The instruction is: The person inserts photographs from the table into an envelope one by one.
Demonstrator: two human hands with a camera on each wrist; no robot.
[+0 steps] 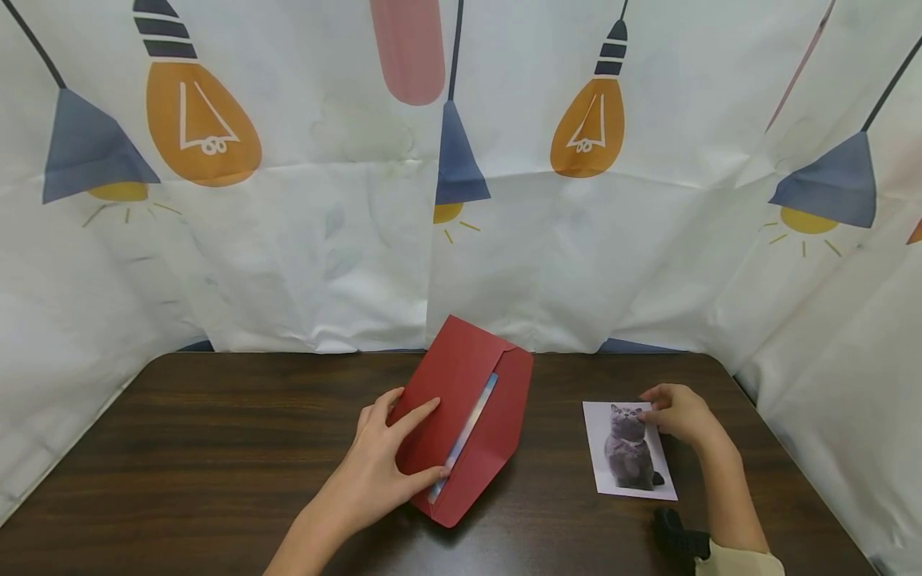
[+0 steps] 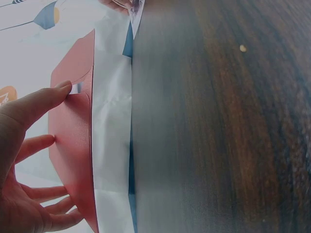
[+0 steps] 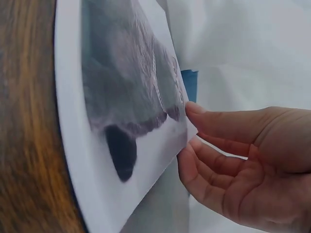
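A red envelope (image 1: 461, 376) is held off the table in my left hand (image 1: 382, 460), thumb by its opening and the other fingers spread over its body and left edge. Its flap stands open to the right, and a bluish-white strip of a card (image 1: 471, 424) shows in the slot; the rest of the card is hidden. On the right, a white-bordered photo of a grey cat (image 1: 627, 452) is pinched at its upper right corner by my right hand (image 1: 680, 416). In the right wrist view the thumb lies on the photo's (image 3: 146, 145) printed side, with fingertips behind the corner.
Both hands work over a dark wood-grain table (image 1: 216, 448). Behind it and at its sides hangs a white curtain (image 1: 324, 264) printed with lamps and bulbs. A black strap (image 1: 680, 536) sits on the right wrist. A small pale speck (image 2: 243, 48) lies on the wood.
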